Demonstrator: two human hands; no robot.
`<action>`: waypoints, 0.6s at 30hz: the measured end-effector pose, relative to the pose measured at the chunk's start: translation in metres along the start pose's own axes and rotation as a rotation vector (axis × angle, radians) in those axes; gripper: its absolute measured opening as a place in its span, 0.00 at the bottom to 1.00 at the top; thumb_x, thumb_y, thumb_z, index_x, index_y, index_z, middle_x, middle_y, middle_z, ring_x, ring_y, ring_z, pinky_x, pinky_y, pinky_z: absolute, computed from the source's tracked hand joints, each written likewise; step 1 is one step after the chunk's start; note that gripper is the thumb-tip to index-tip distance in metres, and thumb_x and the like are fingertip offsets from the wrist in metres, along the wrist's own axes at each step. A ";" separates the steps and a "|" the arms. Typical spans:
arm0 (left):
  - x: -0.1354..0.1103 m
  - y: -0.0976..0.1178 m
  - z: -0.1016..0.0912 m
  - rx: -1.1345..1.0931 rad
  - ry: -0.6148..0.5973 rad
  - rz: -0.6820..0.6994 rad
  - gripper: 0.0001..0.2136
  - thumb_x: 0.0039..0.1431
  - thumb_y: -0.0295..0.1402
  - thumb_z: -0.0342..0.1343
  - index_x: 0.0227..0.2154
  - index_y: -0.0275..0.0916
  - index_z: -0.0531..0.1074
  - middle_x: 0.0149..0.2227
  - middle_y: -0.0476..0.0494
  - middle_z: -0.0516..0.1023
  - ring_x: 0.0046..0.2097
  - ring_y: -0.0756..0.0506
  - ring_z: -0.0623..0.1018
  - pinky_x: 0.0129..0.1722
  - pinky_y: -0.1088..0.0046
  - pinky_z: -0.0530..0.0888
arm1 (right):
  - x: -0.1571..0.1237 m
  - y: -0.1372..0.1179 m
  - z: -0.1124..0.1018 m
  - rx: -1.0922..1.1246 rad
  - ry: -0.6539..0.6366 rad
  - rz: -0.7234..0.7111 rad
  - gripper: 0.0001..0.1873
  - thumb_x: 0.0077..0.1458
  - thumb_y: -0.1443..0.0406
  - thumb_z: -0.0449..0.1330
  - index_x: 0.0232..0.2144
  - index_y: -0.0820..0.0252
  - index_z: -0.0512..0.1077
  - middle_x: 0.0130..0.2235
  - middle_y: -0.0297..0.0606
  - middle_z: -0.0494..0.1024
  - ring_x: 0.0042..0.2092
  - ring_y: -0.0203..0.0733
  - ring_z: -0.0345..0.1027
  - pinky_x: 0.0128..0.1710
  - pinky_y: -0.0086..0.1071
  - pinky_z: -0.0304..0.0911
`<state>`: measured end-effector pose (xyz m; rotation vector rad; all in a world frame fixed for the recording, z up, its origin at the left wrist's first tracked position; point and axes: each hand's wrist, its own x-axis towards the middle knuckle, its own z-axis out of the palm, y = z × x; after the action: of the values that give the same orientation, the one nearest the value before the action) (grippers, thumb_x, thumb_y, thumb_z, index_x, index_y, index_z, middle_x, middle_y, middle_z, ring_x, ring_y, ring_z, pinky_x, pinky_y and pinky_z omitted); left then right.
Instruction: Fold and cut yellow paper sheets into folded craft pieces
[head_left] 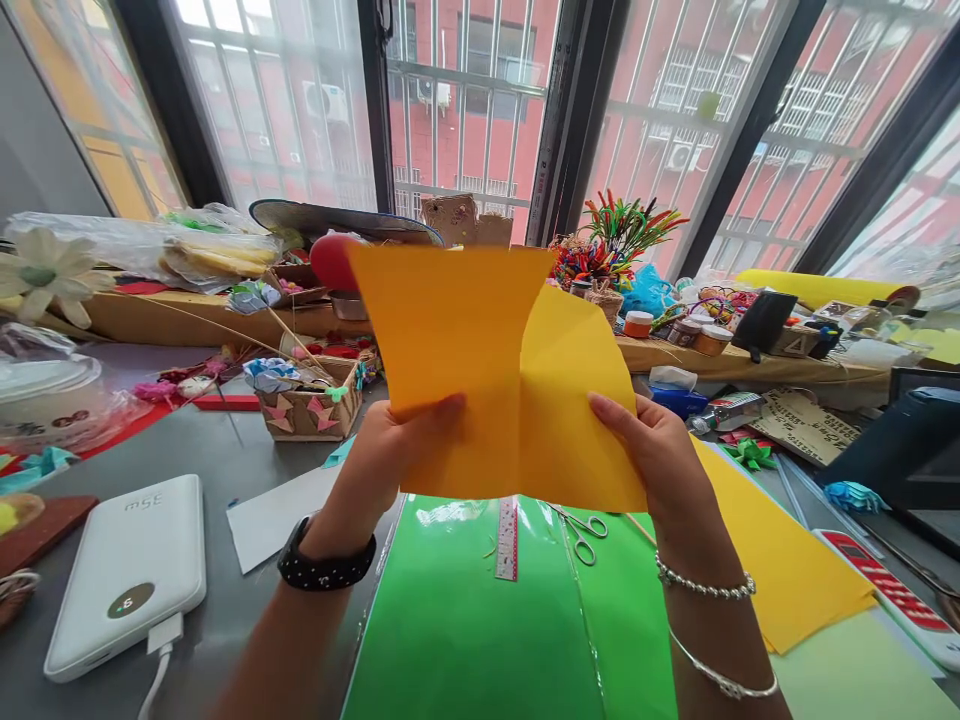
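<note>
I hold an orange-yellow sheet of paper (495, 370) up in front of me, partly folded, with its left flap overlapping the right part. My left hand (390, 455) pinches the lower left of the sheet, thumb on the front. My right hand (649, 450) grips the lower right edge, thumb on the front too. Below the sheet lie a green plastic sheet (487, 620), a pink ruler (508, 540) and small scissors (585, 530).
A white power bank (127, 575) with a cable lies at the left. Another yellow sheet (780, 560) lies at the right beside a red-and-white tool (892, 595). A cardboard basket (307, 400), craft flowers, jars and tangled clutter fill the back ledge below the windows.
</note>
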<state>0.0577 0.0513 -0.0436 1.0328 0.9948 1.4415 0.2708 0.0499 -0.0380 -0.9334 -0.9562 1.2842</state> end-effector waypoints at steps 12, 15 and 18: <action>-0.012 0.009 0.017 -0.040 0.149 0.101 0.08 0.36 0.30 0.64 0.24 0.37 0.75 0.27 0.51 0.79 0.28 0.50 0.76 0.26 0.79 0.74 | 0.002 0.002 0.002 0.080 0.004 0.010 0.12 0.38 0.64 0.66 0.29 0.61 0.73 0.28 0.36 0.79 0.26 0.38 0.73 0.25 0.26 0.69; -0.011 0.006 0.017 -0.058 0.174 0.165 0.07 0.35 0.29 0.64 0.23 0.37 0.75 0.25 0.52 0.79 0.27 0.49 0.76 0.25 0.79 0.74 | 0.001 0.002 0.005 0.121 -0.008 0.025 0.12 0.38 0.63 0.65 0.29 0.59 0.73 0.27 0.35 0.79 0.25 0.37 0.72 0.25 0.26 0.69; -0.009 0.004 0.014 0.002 0.135 0.215 0.07 0.37 0.32 0.63 0.23 0.39 0.75 0.27 0.51 0.79 0.29 0.48 0.76 0.27 0.76 0.74 | 0.001 0.004 0.006 0.128 0.006 0.028 0.12 0.37 0.62 0.65 0.29 0.58 0.74 0.27 0.34 0.79 0.25 0.36 0.72 0.24 0.25 0.68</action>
<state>0.0703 0.0423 -0.0369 1.0810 1.0052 1.7054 0.2641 0.0512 -0.0393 -0.8539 -0.8485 1.3492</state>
